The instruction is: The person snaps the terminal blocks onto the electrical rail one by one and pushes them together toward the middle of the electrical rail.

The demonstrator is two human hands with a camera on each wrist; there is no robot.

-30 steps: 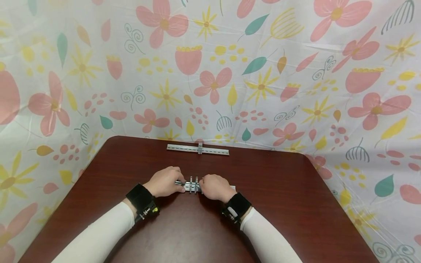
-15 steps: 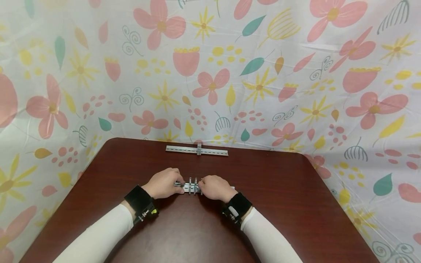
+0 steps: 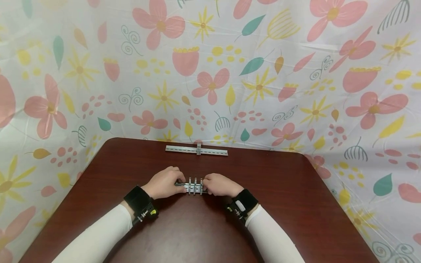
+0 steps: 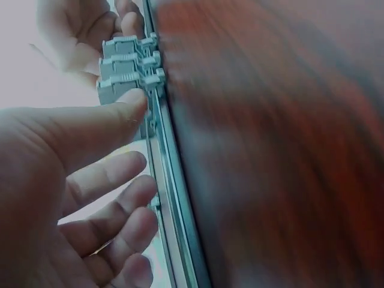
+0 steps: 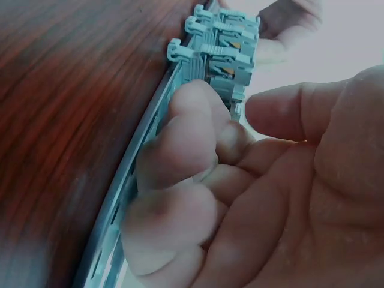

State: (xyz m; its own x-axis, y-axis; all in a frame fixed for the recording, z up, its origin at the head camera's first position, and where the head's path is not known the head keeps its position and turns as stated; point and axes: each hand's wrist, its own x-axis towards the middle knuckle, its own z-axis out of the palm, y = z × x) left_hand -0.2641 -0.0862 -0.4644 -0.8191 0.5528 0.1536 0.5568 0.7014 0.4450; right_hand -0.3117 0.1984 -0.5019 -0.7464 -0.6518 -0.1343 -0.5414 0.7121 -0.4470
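Observation:
Three grey terminal blocks (image 3: 195, 186) stand close together across a slotted metal DIN rail (image 4: 174, 198). At the rail's left part my left hand (image 3: 165, 182) grips it, the thumb beside the nearest block and the fingers on the other side in the left wrist view. My right hand (image 3: 222, 185) is at the rail just right of the blocks and hides its right part. In the right wrist view its curled fingers (image 5: 180, 150) lie along the rail, and the thumb is on the far side near the nearest block.
A second DIN rail (image 3: 213, 151) with a clipped-on grey block (image 3: 198, 149) lies at the back of the dark red wooden table (image 3: 263, 219). Behind the table hangs a flower-patterned curtain (image 3: 210, 54).
My right hand has shifted slightly right, and the third block, largely covered before, now shows fully. My left hand stays at the rail's left part.

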